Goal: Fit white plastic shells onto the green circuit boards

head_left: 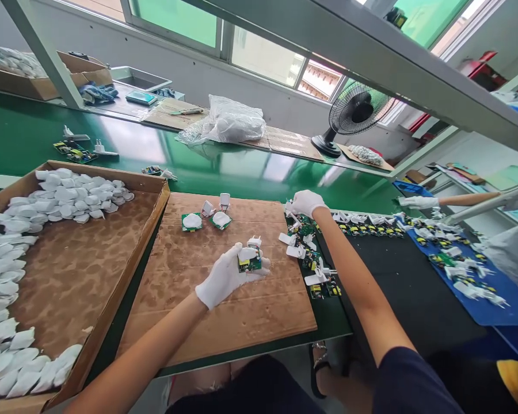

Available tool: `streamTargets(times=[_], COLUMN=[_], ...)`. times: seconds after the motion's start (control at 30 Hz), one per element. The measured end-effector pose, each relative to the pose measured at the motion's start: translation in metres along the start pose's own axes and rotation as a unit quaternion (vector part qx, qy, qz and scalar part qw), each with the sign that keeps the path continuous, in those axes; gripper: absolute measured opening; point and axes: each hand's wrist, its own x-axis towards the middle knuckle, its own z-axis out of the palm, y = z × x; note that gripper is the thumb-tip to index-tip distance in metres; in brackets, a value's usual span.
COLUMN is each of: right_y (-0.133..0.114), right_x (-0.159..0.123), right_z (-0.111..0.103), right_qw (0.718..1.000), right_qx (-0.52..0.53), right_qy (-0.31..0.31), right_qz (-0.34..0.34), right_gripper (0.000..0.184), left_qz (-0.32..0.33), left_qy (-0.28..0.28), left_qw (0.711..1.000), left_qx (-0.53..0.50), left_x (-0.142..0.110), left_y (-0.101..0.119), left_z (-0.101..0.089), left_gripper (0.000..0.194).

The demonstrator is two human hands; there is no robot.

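In my gloved left hand (227,275) lies a small green circuit board (250,263) with a white plug piece and a white pad on it, above the cardboard sheet (224,310). My gloved right hand (308,203) is at the far end of a row of circuit boards with white plug parts (304,247), its fingers closed over the boards there. What its fingertips hold is hidden. Two boards with round white pads (192,221) rest near the sheet's back edge, white plug pieces wired to them.
At left stands a cardboard tray (149,244) with many white pads (64,195). More boards line the black mat (397,282) and blue mat (470,287) at right, where a co-worker's gloved hand (418,202) reaches in. Behind are a plastic bag (228,118) and a fan (360,109).
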Motion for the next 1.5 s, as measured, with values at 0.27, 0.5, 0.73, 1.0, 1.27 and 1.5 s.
streamTargets(times=[0.27, 0.5, 0.73, 1.0, 1.27, 1.5], right_y=[-0.078, -0.097, -0.097, -0.091, -0.104, -0.087], right_x=[-0.122, -0.156, -0.160, -0.156, -0.158, -0.087], right_z=[-0.005, 0.052, 0.055, 0.051, 0.058, 0.046], right_qw=[0.911, 0.876, 0.888, 0.878, 0.892, 0.924], right_qx=[0.126, 0.181, 0.201, 0.247, 0.317, 0.211], right_qy=[-0.029, 0.124, 0.158, 0.129, 0.101, 0.068], right_qz=[-0.392, -0.429, -0.382, -0.388, -0.305, -0.313], right_gripper=[0.077, 0.054, 0.080, 0.051, 0.078, 0.078], left_qz=[0.042, 0.134, 0.166, 0.005, 0.008, -0.075], left_qy=[0.051, 0.076, 0.102, 0.019, 0.096, -0.014], left_qw=[0.997, 0.961, 0.925, 0.992, 0.994, 0.997], left_qx=[0.042, 0.231, 0.325, 0.121, 0.044, -0.028], left_x=[0.004, 0.004, 0.000, -0.005, 0.001, 0.002], left_y=[-0.001, -0.004, -0.002, 0.011, 0.006, 0.019], left_z=[-0.001, -0.007, -0.001, 0.005, 0.003, -0.002], left_gripper=[0.045, 0.035, 0.029, 0.038, 0.042, 0.068])
